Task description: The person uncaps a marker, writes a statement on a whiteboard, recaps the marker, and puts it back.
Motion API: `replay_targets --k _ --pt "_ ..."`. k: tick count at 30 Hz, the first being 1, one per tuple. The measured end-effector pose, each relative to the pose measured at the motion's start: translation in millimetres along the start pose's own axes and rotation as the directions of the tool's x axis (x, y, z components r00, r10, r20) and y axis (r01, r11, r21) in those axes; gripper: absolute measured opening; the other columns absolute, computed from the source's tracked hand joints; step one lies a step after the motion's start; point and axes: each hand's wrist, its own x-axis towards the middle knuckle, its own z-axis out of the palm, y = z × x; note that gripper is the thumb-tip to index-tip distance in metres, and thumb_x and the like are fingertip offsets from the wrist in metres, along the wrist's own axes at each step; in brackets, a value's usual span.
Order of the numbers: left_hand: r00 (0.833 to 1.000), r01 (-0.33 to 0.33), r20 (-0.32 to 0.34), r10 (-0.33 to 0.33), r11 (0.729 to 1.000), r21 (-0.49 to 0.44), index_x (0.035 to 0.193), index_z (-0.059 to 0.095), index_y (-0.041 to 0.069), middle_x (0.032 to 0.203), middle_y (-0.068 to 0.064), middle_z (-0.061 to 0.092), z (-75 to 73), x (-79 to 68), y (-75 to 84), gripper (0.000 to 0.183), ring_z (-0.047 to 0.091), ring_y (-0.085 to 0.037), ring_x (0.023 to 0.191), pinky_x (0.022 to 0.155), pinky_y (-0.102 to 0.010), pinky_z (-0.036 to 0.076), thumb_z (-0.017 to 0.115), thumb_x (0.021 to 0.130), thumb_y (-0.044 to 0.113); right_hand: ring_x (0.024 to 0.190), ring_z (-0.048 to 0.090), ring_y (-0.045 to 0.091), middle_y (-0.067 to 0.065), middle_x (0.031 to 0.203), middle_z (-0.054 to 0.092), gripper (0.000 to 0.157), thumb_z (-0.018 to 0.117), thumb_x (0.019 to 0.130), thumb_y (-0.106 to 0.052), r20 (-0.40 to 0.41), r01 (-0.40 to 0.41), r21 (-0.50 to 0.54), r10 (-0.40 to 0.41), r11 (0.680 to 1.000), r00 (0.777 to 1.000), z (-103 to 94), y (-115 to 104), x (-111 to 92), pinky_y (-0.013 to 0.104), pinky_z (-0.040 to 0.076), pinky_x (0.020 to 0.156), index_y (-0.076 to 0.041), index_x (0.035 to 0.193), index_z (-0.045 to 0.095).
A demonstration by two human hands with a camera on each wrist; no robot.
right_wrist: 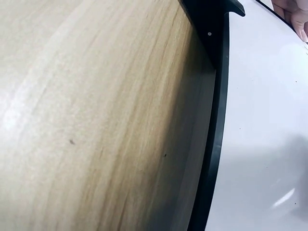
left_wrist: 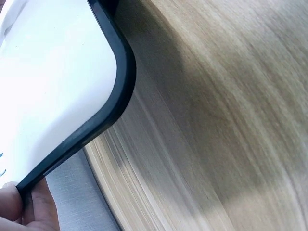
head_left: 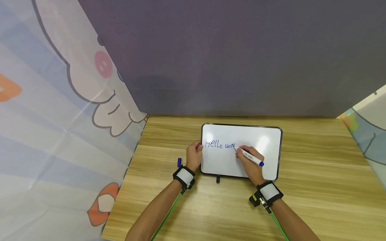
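We see the right hand [head_left: 251, 165] pinching a marker [head_left: 252, 158] on the whiteboard [head_left: 256, 139] near the tabletop's [head_left: 316, 187] far edge, while the left hand [head_left: 194, 155] grips its left edge.

A: The head view is bright and even. Two soft glare spots lie on the whiteboard [head_left: 241, 147], so light comes from above.

B: Yes, and the table [head_left: 316, 174] has a pale shine near the front. The edges bend, like a wide lens.

A: Both wrist views are blurred. The wood grain is smeared, and a dark shadow runs beside the board's frame.
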Motion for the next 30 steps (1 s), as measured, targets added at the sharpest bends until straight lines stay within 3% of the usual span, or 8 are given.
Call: replay_targets --k 8,30 --pt "1.000 -0.016 -0.005 0.016 1.000 0.003 0.097 0.067 -0.005 0.080 -0.017 0.066 -1.5 -0.1 0.7 0.017 0.058 -0.020 0.072 0.063 -0.028 0.050 0.053 0.087 -0.006 0.065 0.064 0.005 0.016 0.077 0.067 0.011 0.065 0.083 -0.002 0.006 -0.001 0.010 0.001 1.000 1.000 -0.1 1.2 -0.7 0.013 0.048 0.059 0.005 0.091 0.066" --pt "1.000 0.029 -0.001 -0.029 1.000 -0.001 0.100 0.068 -0.004 0.085 -0.017 0.068 -1.8 -0.4 2.6 0.019 0.062 -0.022 0.078 0.068 -0.032 0.052 0.053 0.087 -0.004 0.065 0.066 0.007 0.017 0.077 0.065 0.012 0.063 0.085 -0.001 -0.029 -0.014 0.099 0.017 0.995 0.999 -3.5 4.0 -2.3 0.016 0.052 0.060 0.008 0.092 0.065"
